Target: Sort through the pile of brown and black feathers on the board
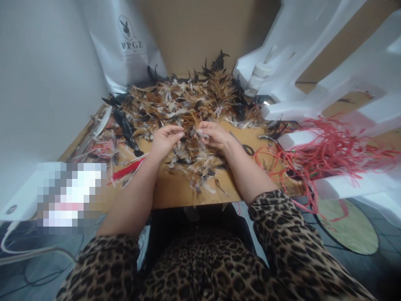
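Brown feathers with white fluffy bases form a large pile [166,102] at the back of the table. My left hand [166,140] is closed in a pinch in front of that pile, with feathers at its fingertips. Close beside it, my right hand [214,136] pinches a small feather with greyish-white fluff. A smaller heap of loose feathers [200,165] lies just below both hands. Blur hides exactly which feathers each fingertip grips. Scissors [248,149] with dark handles rest on the table by my right wrist.
Pink-red plastic strips [328,146] tangle over white foam at the right. A clear jar [257,79] stands behind. Long black feathers [123,125] and a red strip [127,169] lie left. A silver-white bag [128,54] stands at the back left, and the wooden table [169,194] ends near my lap.
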Demonstrator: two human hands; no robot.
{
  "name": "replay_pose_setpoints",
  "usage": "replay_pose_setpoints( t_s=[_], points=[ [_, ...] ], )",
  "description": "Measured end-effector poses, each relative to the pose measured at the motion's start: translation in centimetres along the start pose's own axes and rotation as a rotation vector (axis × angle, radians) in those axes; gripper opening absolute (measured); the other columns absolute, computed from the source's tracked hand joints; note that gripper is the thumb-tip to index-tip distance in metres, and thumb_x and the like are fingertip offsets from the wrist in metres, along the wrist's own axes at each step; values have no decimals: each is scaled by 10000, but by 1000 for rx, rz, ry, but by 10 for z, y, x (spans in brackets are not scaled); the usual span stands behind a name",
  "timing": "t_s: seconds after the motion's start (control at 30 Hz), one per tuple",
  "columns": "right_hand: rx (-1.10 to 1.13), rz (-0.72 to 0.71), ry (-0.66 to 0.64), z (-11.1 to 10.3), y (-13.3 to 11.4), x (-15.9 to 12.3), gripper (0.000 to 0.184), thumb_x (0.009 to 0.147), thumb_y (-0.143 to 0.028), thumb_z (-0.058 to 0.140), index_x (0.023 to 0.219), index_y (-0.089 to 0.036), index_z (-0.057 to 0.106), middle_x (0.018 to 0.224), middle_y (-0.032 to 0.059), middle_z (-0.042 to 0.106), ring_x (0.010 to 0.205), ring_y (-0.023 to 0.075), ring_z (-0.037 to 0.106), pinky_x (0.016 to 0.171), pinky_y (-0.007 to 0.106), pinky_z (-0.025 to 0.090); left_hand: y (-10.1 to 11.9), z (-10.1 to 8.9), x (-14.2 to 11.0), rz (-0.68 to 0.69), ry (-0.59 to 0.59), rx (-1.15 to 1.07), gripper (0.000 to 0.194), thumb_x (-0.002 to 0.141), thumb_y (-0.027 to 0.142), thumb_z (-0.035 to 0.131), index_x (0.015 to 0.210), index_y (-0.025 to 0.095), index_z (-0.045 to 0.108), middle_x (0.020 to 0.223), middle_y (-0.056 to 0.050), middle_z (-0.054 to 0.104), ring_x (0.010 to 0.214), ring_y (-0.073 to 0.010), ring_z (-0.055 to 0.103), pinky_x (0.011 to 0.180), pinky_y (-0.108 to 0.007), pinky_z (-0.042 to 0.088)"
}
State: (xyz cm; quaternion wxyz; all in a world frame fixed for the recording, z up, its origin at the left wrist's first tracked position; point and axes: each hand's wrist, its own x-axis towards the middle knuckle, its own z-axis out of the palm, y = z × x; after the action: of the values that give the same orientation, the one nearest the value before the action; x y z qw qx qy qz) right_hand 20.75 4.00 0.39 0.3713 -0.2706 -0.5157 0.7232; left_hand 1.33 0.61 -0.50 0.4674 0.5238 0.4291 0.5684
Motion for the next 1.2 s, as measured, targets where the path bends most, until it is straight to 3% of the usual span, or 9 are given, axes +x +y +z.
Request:
replay_pose_setpoints(
  t_s=[0.2,0.33,0.53,0.73,0.83,1.0,1.1,1.2],
  points=[
    [-1,-31,-89,1,2,1,254,630,-261,736,718,-131,536,653,-2,653,438,29,484,409,136,353,-1,2,-2,60,-33,31,286,609,282,740,863,154,703,695,-36,652,457,-69,508,393,-178,355],
    [35,-7,-108,4,5,1,261,619,-258,743,720,-132,539,642,-8,647,469,31,500,439,132,369,0,4,-3,174,-65,91,324,614,218,728,936,186,715,786,-38,654,552,-84,531,532,-215,434],
    [26,-6,-160,7,9,2,249,643,-261,729,736,-123,543,643,-6,643,428,21,449,405,137,330,2,4,-3,414,-85,353,179,660,156,671,826,181,733,776,-42,643,743,-140,578,710,-263,442],
    [107,21,-140,8,11,2,259,629,-227,736,749,-128,530,641,-2,639,468,33,476,420,136,352,-3,3,-1,487,-95,438,58,689,164,633,712,160,686,779,-41,645,764,-135,585,736,-274,451],
    [142,32,-127,8,14,4,239,642,-209,724,765,-130,535,635,-2,635,474,38,484,428,138,364,-1,6,-2,396,-88,346,76,653,212,681,692,150,659,771,-48,655,748,-131,588,705,-252,460],
    [215,30,-129,7,17,6,238,649,-214,717,806,-138,555,640,-10,623,539,60,524,457,146,385,4,10,-6,-3,-112,91,236,638,320,708,711,125,597,617,-37,647,503,-92,552,468,-189,414],
    [202,27,-55,10,13,6,290,622,-224,737,845,-137,573,606,-30,607,499,49,495,438,142,362,4,8,-5,-61,-82,41,255,614,306,727,704,113,587,560,-26,631,408,-69,509,425,-179,390],
    [123,24,18,16,10,5,301,604,-259,754,812,-133,577,583,-32,608,450,42,463,422,154,344,3,5,-3,-81,-121,15,257,609,301,727,699,99,594,630,-54,662,440,-74,539,431,-181,408]
  ],
)
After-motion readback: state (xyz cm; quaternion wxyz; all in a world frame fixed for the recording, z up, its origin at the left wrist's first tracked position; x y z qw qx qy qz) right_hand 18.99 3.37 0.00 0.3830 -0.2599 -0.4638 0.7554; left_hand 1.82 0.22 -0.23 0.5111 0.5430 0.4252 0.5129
